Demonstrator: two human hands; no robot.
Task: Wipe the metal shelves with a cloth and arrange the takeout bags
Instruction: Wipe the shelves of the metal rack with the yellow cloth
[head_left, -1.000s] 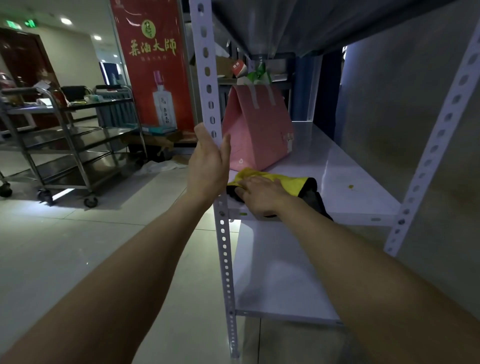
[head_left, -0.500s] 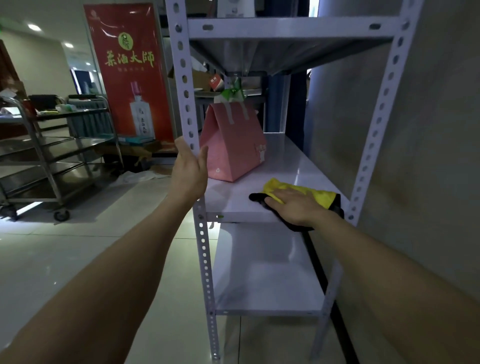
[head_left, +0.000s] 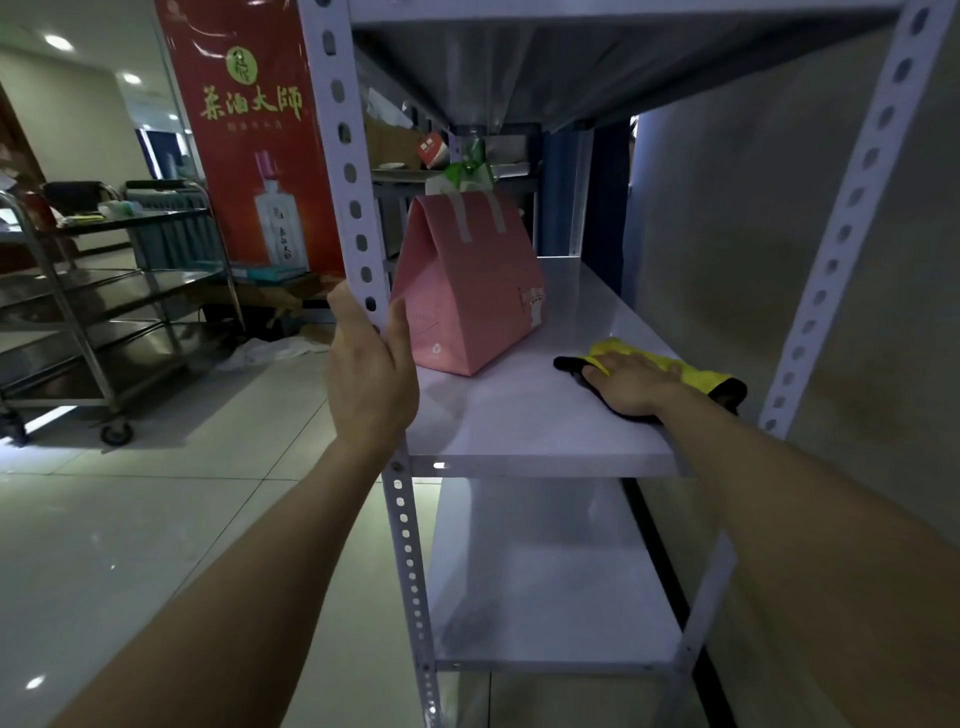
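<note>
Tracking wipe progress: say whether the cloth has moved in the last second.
Yes: the yellow cloth slid along the shelf, from the left post toward the right post.

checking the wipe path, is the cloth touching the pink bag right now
No, the cloth under the right hand lies apart from the pink bag, with bare shelf between them.

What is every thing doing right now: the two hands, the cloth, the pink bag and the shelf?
Left hand: grips the post of the rack.
Right hand: fingers flat, pressing on the cloth.
Cloth: lying on the shelf under the right hand.
Pink bag: upright, top folded shut, apart from the cloth.
Shelf: level, carrying the bag and the cloth.
</note>
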